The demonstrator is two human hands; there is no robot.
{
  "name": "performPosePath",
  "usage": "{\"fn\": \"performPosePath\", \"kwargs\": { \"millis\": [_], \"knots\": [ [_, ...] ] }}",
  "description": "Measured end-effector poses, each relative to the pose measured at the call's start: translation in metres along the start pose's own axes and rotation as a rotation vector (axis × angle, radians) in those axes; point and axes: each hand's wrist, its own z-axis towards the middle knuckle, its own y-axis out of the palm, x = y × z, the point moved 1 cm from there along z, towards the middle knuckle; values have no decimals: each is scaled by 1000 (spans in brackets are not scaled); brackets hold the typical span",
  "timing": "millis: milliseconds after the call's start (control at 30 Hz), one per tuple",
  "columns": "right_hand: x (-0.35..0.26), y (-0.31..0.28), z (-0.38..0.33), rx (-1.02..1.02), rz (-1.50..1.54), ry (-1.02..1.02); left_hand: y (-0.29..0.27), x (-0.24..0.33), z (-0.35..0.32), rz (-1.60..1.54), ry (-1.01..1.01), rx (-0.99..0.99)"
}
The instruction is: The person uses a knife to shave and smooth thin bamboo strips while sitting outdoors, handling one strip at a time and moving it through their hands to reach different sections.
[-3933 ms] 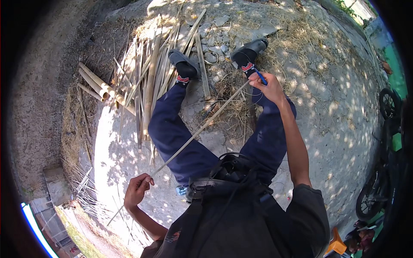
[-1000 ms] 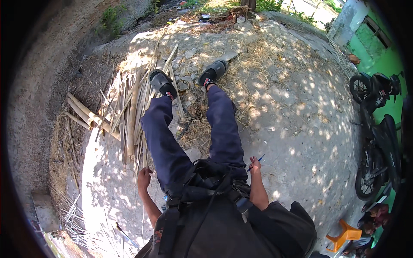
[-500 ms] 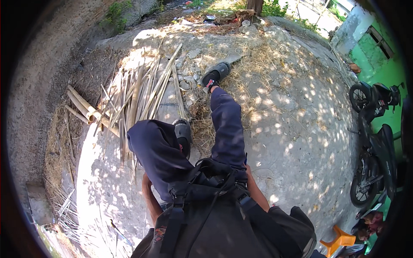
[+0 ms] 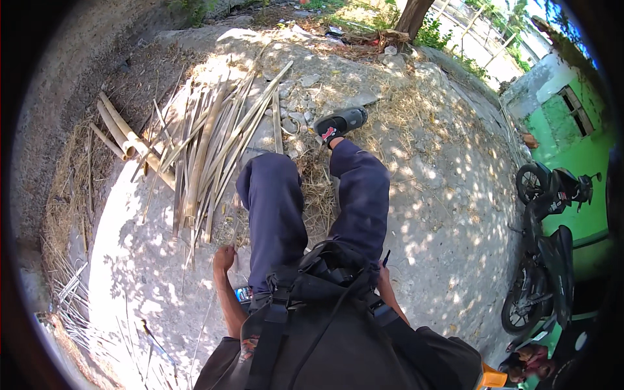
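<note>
- We now press our left hand [image 4: 224, 258] flat on the ground [image 4: 136, 260], beside the bamboo strips [image 4: 208, 149].
- Our right hand [image 4: 383, 273] grips a knife [image 4: 386, 258].
- Both knees have come up.

left hand [image 4: 224, 258] on ground | bamboo strips [image 4: 214, 140] beside | motorcycle [image 4: 546, 240] right

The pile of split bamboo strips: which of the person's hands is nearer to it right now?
Left. The left hand is just below the near end of the bamboo strips; the right hand is beyond both legs, far from them.
</note>
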Motion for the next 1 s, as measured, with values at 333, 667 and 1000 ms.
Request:
{"fn": "performPosePath", "kwargs": {
  "millis": [333,667,1000],
  "knots": [
    [-338,-62,-10,196,659,-621,-139,185,-17,94,231,445],
    [-482,-36,-146,-407,708,-823,-184,460,-23,221,706,490],
    [-543,141,-90,-635,734,-648,-11,623,65,267,1158,214]
  ]
}}
